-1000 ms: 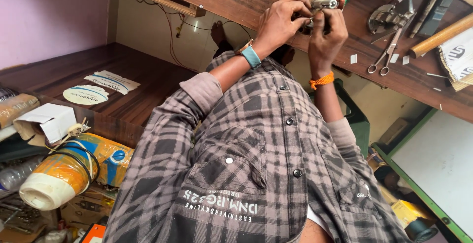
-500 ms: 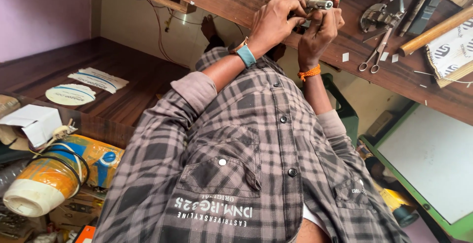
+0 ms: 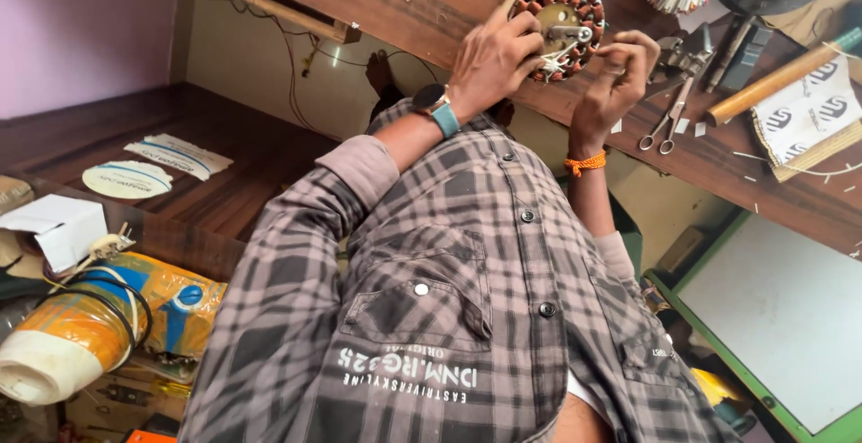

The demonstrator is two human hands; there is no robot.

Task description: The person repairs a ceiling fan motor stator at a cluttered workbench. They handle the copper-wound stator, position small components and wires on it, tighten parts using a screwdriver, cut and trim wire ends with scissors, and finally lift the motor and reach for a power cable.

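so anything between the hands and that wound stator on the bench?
Nothing visible. The left hand already grips the stator by its rim, and the right hand pinches the wire leads at its lower edge. The scissors lie off to the side.

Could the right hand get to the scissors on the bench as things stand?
Probably yes: the scissors lie uncovered just beside the right hand, though its fingers are busy at the wound stator.

A small white cardboard box [image 3: 54, 228] sits open at the left edge, just above an orange and blue plastic package [image 3: 171, 304]. On the dark wooden surface [image 3: 242, 183] beyond lie a round white label [image 3: 126, 179] and an oblong white label [image 3: 178, 156], side by side.
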